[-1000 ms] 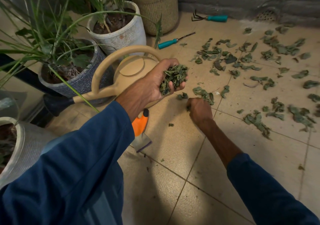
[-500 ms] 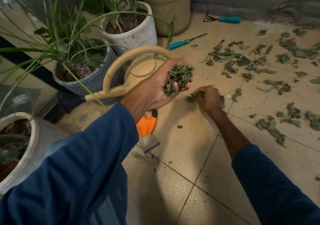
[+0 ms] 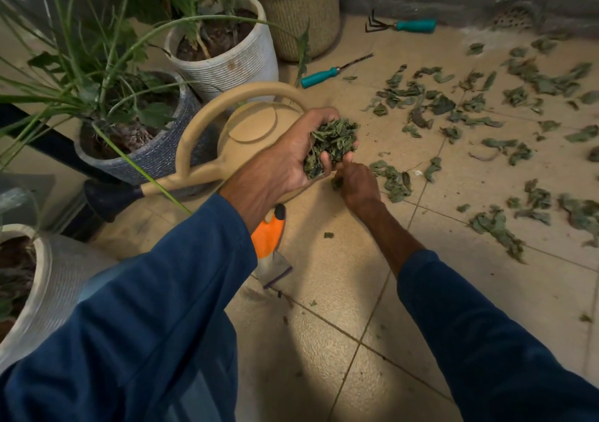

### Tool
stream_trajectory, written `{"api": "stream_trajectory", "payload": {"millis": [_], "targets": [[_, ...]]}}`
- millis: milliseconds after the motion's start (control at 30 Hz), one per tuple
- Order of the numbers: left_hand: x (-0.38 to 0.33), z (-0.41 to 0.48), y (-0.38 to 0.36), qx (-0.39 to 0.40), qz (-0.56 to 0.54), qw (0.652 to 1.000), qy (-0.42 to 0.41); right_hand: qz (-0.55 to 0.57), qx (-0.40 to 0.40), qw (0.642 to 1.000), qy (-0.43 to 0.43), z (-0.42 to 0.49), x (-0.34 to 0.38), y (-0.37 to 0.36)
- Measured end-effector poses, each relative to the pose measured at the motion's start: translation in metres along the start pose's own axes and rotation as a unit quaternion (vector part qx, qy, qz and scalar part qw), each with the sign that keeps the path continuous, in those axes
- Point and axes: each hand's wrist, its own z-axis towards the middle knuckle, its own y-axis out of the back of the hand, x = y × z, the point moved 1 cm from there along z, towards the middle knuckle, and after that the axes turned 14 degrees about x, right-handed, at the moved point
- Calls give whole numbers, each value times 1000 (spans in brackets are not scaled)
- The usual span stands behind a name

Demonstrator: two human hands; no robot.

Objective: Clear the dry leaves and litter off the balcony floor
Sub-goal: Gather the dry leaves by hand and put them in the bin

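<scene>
Centre frame, we are cupping a handful (image 3: 334, 144) in our left hand (image 3: 291, 162) while our right hand (image 3: 359, 185) is pinching a leaf (image 3: 337, 183) off the floor (image 3: 340, 275). Gathering is under way. Next, we are likely needing a longer reach toward the leaves (image 3: 442, 105) scattered upper right.

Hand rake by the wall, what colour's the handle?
The hand rake has a teal handle; head view.

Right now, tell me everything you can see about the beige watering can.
The watering can is beige, plastic by its look, with a round flat top, a big loop handle arching over it and a long spout running left to a dark rose. It stands upright on the tiled floor beside the blue-grey pot; the left hand, holding leaves, hides its near side.
</scene>
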Motion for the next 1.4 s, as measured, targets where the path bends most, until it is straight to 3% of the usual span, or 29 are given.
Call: {"api": "stream_trajectory", "payload": {"millis": [333, 433, 500, 667, 867, 1100, 1400], "targets": [[5, 12, -5, 19, 1, 1000, 15, -67, 13, 997, 39, -11, -5, -15], [6, 14, -5, 16, -4, 1000, 12, -26, -9, 999, 47, -21, -10, -17], [6, 16, -7, 16, -1, 1000, 13, 64, -30, 997, -1, -24, -15, -9], [6, 18, -13, 18, 6, 1000, 12, 291, -52, 950, -100, -38, -42, 24], [12, 22, -10, 1, 8, 1000, 9, 485, -91, 862, -117, -68, -50, 70], [20, 34, -15, -12, 18, 1000, 21, 548, -94, 828, -72, -86, -42, 100], [28, 46, -40, -13, 36, 999, 25, 577, -107, 799, -132, -114, -71, 102]]}}
